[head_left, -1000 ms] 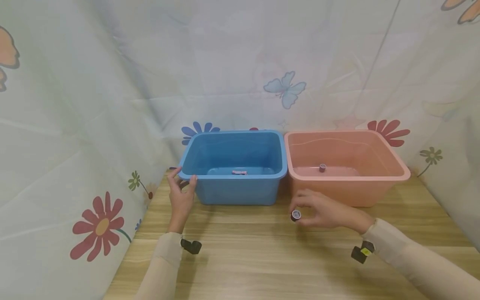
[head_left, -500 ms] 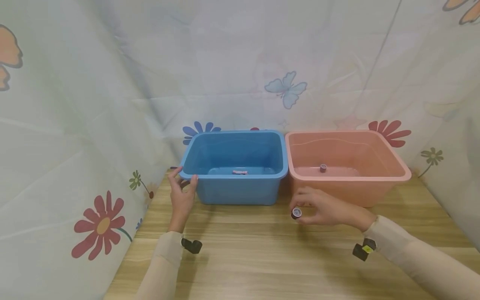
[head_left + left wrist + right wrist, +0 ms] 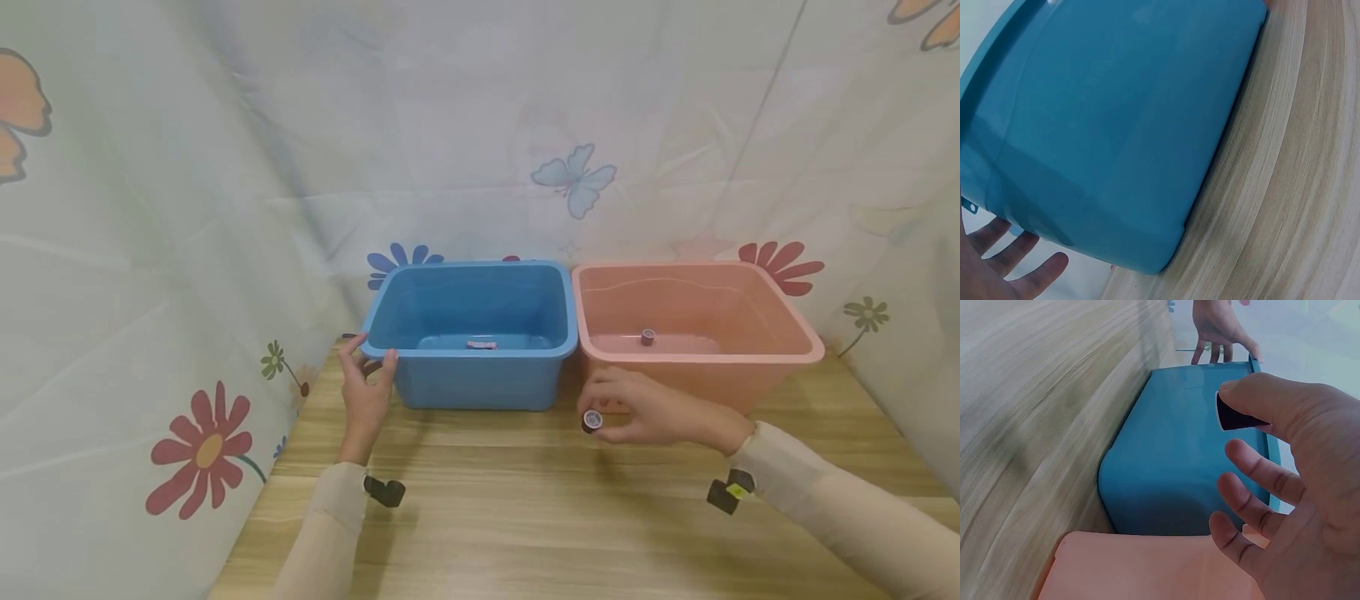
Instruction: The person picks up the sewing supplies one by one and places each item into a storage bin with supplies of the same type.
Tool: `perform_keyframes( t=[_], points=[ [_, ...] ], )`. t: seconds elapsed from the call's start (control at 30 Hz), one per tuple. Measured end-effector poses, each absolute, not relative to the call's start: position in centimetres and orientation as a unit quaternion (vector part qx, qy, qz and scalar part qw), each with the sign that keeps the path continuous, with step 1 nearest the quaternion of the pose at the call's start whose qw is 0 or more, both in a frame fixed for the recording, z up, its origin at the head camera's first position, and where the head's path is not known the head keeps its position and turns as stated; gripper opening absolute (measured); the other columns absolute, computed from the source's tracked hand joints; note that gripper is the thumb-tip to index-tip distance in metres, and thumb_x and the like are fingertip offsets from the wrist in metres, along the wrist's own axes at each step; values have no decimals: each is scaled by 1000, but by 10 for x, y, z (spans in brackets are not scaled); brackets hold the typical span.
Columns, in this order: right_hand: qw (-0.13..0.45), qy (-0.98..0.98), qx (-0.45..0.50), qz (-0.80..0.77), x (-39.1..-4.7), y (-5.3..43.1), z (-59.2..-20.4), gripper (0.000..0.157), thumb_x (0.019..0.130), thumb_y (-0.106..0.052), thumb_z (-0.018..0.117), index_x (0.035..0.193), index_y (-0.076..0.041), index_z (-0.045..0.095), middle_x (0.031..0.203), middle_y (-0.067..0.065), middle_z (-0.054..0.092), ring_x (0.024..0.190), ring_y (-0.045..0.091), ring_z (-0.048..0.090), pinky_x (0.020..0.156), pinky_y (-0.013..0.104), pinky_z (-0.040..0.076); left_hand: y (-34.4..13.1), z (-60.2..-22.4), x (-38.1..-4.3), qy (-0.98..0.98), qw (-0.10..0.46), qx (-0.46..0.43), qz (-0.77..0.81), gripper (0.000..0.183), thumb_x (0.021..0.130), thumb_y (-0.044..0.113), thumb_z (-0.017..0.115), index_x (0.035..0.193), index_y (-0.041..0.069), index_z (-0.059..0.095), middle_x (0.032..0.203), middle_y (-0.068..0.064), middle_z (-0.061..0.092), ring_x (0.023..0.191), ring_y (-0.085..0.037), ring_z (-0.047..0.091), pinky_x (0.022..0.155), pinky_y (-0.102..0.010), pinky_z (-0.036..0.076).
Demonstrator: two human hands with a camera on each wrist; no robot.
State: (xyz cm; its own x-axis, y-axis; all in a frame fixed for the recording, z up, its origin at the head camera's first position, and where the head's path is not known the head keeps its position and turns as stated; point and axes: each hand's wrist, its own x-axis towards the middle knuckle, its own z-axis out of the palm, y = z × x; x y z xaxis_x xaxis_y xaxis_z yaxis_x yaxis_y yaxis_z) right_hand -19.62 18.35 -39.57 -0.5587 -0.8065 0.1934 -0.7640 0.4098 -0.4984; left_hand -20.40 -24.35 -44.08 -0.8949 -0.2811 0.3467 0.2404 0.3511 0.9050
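My left hand [image 3: 367, 404] holds the front left corner of a blue plastic tub [image 3: 480, 382], thumb at the front rim and fingers along the left side. In the left wrist view its fingers [image 3: 1013, 255] show beside the tub's end wall. In front of a pink tub [image 3: 697, 377], my right hand [image 3: 651, 410] pinches a small dark cylinder with a pale round end [image 3: 592, 421]. Seen from the right wrist, the thumb [image 3: 1260, 394] presses on the dark piece [image 3: 1238, 417], and the other fingers spread apart below it.
Both tubs stand side by side on a wood-grain table [image 3: 487, 500] against a patterned curtain [image 3: 450, 125]. A small pink-and-white piece [image 3: 482, 345] lies in the blue tub. Inside the pink tub is a small dark cylinder [image 3: 647, 337].
My right hand has risen slightly with the small dark cylinder, a little closer to the pink tub's rim. The left hand stays at the blue tub's corner.
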Motion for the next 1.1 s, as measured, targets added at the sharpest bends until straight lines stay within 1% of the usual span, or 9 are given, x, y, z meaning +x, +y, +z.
perform_keyframes(
  t=[0.17, 0.4, 0.5, 0.6, 0.7, 0.77, 0.87, 1.1],
  points=[
    [36, 837, -472, -274, -197, 182, -393, 31, 87, -14, 84, 111, -27, 70, 108, -14, 61, 103, 15, 59, 90, 40, 55, -243, -440, -203, -789, 228, 14, -571, 65, 102, 30, 64, 153, 7, 30, 143, -29, 52, 122, -40, 58, 77, -23, 49],
    [36, 835, -479, -270, -198, 180, -387, 30, 87, -16, 84, 110, -27, 70, 108, -14, 62, 101, 16, 60, 89, 41, 56, -243, -441, -204, -784, 223, 12, -579, 64, 102, 31, 63, 153, 10, 30, 144, -30, 50, 122, -42, 57, 79, -27, 51],
    [33, 835, -481, -264, -199, 180, -383, 29, 87, -17, 84, 110, -28, 70, 108, -15, 62, 100, 15, 60, 89, 40, 56, -244, -444, -205, -784, 224, 13, -579, 64, 102, 31, 64, 153, 10, 31, 145, -29, 51, 123, -41, 57, 82, -34, 52],
    [28, 838, -481, -257, -200, 179, -379, 28, 87, -19, 84, 111, -28, 70, 108, -15, 62, 101, 14, 59, 88, 39, 56, -246, -450, -209, -782, 229, 10, -580, 64, 102, 30, 64, 153, 11, 30, 146, -27, 51, 123, -41, 57, 88, -47, 52],
    [27, 840, -478, -254, -200, 179, -376, 29, 86, -18, 85, 111, -27, 71, 108, -15, 63, 102, 16, 59, 89, 40, 56, -251, -463, -218, -777, 235, 6, -583, 65, 102, 32, 65, 154, 16, 30, 146, -26, 51, 124, -41, 56, 92, -57, 49],
    [28, 843, -474, -253, -200, 178, -374, 30, 86, -17, 85, 111, -26, 71, 109, -15, 63, 103, 16, 58, 90, 41, 56, -255, -471, -224, -776, 237, 6, -585, 65, 101, 35, 65, 154, 20, 30, 146, -23, 52, 124, -40, 56, 92, -59, 48],
    [30, 846, -470, -252, -199, 178, -371, 30, 86, -16, 84, 111, -26, 71, 109, -16, 63, 104, 16, 58, 91, 41, 55, -257, -478, -228, -776, 245, 4, -581, 65, 100, 40, 66, 153, 25, 31, 145, -18, 54, 122, -36, 58, 90, -56, 49],
    [9, 841, -484, -240, -203, 179, -366, 28, 87, -16, 83, 111, -24, 71, 110, -15, 64, 103, 10, 57, 91, 36, 53, -257, -478, -227, -779, 257, 5, -572, 62, 100, 44, 65, 151, 30, 33, 141, -13, 57, 120, -31, 60, 84, -46, 51]
  ],
)
